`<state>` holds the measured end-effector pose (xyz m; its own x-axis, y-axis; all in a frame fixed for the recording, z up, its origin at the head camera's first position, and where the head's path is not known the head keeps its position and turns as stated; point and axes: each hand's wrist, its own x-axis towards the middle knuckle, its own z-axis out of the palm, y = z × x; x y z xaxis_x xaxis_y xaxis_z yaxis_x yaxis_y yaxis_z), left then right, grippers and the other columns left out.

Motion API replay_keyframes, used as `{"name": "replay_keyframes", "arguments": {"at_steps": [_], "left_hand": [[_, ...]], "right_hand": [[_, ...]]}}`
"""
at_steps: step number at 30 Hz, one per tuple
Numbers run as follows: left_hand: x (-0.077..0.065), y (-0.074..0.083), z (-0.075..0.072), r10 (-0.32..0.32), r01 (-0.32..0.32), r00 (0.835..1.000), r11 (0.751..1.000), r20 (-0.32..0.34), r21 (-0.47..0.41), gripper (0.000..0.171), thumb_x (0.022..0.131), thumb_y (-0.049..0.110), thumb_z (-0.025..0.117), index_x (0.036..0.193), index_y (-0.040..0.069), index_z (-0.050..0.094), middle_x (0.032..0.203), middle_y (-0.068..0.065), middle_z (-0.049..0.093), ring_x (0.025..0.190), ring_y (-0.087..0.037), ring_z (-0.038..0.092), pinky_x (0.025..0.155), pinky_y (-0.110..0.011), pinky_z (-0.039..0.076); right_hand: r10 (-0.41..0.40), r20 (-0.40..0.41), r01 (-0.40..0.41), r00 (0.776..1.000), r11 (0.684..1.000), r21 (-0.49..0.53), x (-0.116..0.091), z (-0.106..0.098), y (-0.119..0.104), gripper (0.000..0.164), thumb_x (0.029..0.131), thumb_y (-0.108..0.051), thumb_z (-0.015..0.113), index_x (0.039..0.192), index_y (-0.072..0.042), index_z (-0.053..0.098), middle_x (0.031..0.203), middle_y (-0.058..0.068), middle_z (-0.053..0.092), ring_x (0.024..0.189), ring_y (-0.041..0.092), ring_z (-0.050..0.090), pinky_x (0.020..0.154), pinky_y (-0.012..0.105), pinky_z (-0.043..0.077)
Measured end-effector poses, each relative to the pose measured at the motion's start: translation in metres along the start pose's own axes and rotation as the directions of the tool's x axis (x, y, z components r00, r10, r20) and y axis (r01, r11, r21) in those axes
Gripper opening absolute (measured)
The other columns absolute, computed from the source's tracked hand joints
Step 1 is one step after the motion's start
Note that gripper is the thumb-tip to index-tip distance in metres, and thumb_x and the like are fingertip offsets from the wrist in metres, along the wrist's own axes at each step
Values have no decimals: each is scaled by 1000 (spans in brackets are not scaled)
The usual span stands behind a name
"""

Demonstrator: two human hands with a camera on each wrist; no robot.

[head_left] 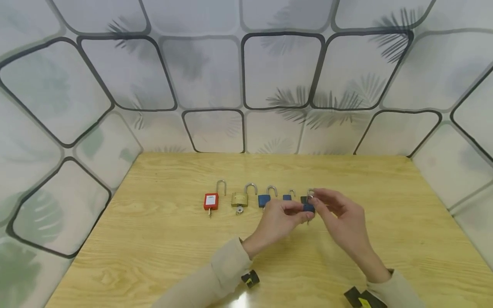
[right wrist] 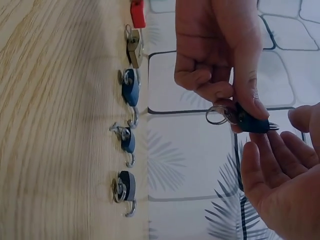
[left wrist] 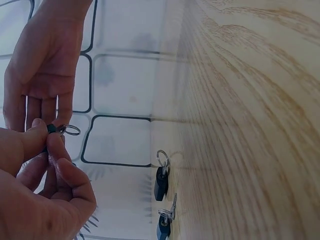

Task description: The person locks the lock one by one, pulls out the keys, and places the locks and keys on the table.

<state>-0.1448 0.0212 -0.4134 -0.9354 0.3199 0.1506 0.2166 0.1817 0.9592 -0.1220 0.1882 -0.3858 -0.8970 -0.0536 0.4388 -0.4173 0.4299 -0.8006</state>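
Observation:
In the head view my left hand (head_left: 278, 221) pinches a small blue padlock (head_left: 308, 208) between thumb and fingers, raised above the table. Its key ring (right wrist: 216, 115) dangles from the keyhole side in the right wrist view, and the metal shackle points toward my right hand (head_left: 346, 220). The right thumb and fingers are spread apart around that shackle, loosely bent. From the left wrist, only the dark edge of the padlock (left wrist: 51, 128) shows, the rest covered by the left fingers.
Left of the hands, a row of padlocks with raised shackles and keys lies on the wooden table (head_left: 165, 239): red (head_left: 211, 201), brass (head_left: 239, 199), blue (head_left: 264, 200), small blue (head_left: 286, 197). A dark one (head_left: 304, 199) sits just behind the hands. Patterned fabric walls (head_left: 208, 72) enclose the table.

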Motion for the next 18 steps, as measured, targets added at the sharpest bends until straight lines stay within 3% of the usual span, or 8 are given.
{"name": "replay_keyframes", "arguments": {"at_steps": [7,13,18], "left_hand": [[-1,0,-1,25,-25,999,1000,25,0,18,82,21,78,93,7,79,85,-8,79,68,3,68,61,-17,57],[-3,-1,-3,30,-29,999,999,35,-16,18,84,21,76,95,7,79,86,-8,79,71,-5,70,62,-18,57],[-4,-2,-4,2,-1,999,999,44,-36,19,85,24,76,96,10,79,87,-6,79,75,-12,72,64,-20,57]], "right_hand": [[68,-7,-68,998,997,33,1,2,2,24,88,-8,71,112,-2,69,99,1,72,85,8,67,70,9,53],[4,5,-4,1000,999,35,2,3,3,19,87,0,71,106,1,70,99,13,74,80,10,68,72,10,53],[-108,19,108,994,994,-16,3,4,5,23,83,9,71,103,-2,73,100,14,76,81,12,68,73,9,51]]}}
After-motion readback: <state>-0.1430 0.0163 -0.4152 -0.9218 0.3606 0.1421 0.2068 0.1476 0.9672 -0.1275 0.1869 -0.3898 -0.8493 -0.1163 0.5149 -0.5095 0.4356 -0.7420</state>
